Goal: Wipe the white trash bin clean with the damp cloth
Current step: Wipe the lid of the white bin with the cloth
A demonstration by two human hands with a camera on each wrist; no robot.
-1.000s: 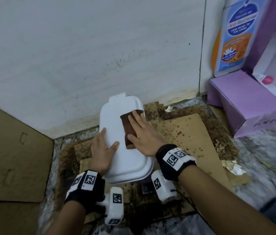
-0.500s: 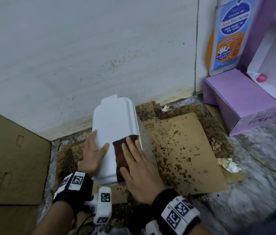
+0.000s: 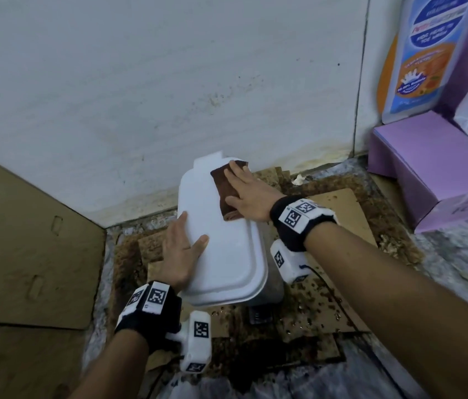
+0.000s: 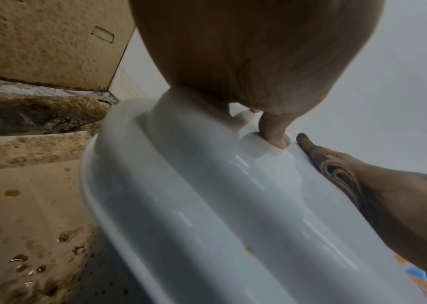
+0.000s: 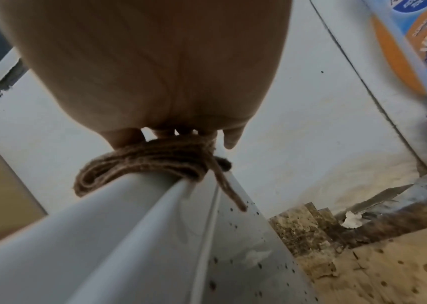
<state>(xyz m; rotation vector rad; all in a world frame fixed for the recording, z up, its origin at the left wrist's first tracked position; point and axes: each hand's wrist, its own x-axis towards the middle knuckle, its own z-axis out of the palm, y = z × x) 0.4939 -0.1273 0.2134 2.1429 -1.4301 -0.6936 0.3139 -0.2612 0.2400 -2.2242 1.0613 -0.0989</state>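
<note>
The white trash bin (image 3: 224, 254) stands on wet cardboard against the wall, its glossy lid (image 4: 207, 205) facing up. My right hand (image 3: 245, 194) lies flat, fingers straight, pressing a folded brown cloth (image 3: 224, 191) onto the lid's far right part. In the right wrist view the cloth (image 5: 139, 162) bunches under the fingers over the lid's edge. My left hand (image 3: 182, 249) rests on the lid's left side, thumb across the top, fingers over the rim; its fingertips (image 4: 276, 135) touch the lid.
Soaked, stained cardboard (image 3: 339, 214) covers the floor around the bin. A white tiled wall (image 3: 169, 82) rises just behind. A brown cardboard sheet (image 3: 25, 240) leans at left. A purple box (image 3: 417, 156) and a blue-orange bottle (image 3: 420, 59) stand at right.
My right hand slid the cloth from the lid's near end up to its far right corner. The left hand stayed on the lid's left side.
</note>
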